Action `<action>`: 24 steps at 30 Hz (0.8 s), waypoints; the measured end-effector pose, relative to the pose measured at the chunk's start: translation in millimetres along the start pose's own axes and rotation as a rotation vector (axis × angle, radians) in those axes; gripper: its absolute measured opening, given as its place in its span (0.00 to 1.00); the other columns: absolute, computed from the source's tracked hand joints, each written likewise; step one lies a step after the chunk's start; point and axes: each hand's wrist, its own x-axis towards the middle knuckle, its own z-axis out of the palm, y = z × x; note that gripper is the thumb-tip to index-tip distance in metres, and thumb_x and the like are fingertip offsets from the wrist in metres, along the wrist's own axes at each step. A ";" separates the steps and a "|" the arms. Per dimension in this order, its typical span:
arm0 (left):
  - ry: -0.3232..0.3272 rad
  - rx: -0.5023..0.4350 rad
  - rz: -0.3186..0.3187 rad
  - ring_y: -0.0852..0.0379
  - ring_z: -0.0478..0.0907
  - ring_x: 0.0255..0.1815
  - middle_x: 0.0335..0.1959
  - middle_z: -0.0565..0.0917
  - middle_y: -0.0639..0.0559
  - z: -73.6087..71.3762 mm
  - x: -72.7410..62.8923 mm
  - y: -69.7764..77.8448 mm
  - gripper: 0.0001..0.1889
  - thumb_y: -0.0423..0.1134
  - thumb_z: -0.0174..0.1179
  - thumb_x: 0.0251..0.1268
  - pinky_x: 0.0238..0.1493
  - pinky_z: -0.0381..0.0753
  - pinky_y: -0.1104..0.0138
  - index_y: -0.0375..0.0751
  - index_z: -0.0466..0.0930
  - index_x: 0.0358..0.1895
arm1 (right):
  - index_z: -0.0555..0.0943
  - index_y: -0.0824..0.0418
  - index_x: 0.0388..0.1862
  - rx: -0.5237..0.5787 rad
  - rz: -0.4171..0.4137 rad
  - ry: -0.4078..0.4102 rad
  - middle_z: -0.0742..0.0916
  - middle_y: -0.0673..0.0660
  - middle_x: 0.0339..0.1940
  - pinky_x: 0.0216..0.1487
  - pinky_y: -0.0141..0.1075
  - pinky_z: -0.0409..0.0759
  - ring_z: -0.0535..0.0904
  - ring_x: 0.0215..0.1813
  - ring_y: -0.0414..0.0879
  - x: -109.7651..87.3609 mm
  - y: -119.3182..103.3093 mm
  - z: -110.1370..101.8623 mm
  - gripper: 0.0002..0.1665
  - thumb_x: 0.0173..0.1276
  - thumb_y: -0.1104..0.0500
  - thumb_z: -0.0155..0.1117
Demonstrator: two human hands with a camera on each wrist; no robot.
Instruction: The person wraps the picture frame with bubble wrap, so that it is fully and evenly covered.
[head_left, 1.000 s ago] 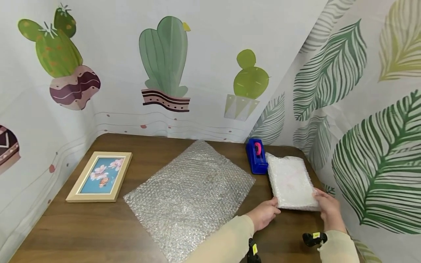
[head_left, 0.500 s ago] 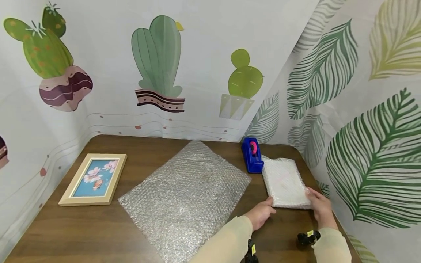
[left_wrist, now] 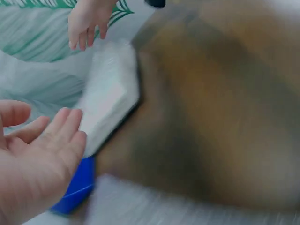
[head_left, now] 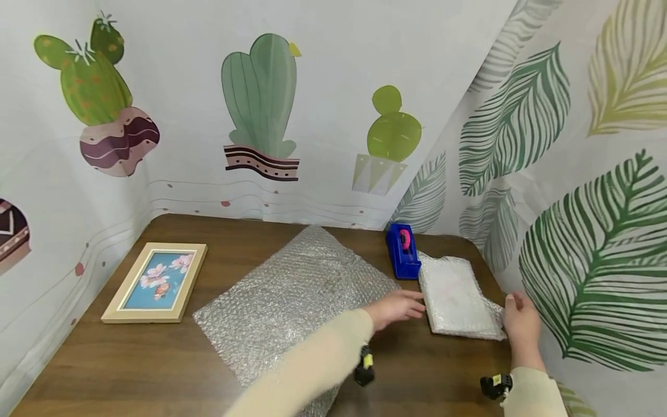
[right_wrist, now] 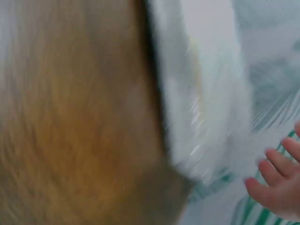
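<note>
A flat rectangular package (head_left: 453, 295) wrapped in bubble wrap lies at the right of the table, a loose flap at its right side. My left hand (head_left: 397, 307) is at the package's left edge, fingers extended and holding nothing. In the left wrist view that hand (left_wrist: 42, 159) shows its palm, the package (left_wrist: 110, 91) beyond its fingertips. Just off the package's right side, my right hand (head_left: 521, 321) holds nothing. The right wrist view shows this hand (right_wrist: 279, 183) with fingers spread, apart from the blurred package (right_wrist: 201, 84).
A blue tape dispenser (head_left: 403, 252) with a pink core stands against the package's upper left. Bubble wrap (head_left: 292, 295) lies spread over the table's middle, partly under my left sleeve. A framed flower picture (head_left: 156, 282) lies at left. Printed cloth walls (head_left: 323, 116) border the table (head_left: 130, 365).
Both hands have let go of the package's lower corners. My left hand has moved up and left; the right has drawn slightly outward. A flap now sticks out at the package's right.
</note>
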 end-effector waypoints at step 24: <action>0.055 1.229 0.119 0.25 0.47 0.83 0.84 0.52 0.36 -228.4 -215.9 -78.8 0.49 0.68 0.66 0.58 0.69 0.47 0.18 0.56 0.59 0.81 | 0.70 0.62 0.75 -0.454 -0.718 -0.672 0.69 0.72 0.79 0.69 0.82 0.55 0.62 0.79 0.74 -141.8 -95.9 146.0 0.46 0.67 0.39 0.69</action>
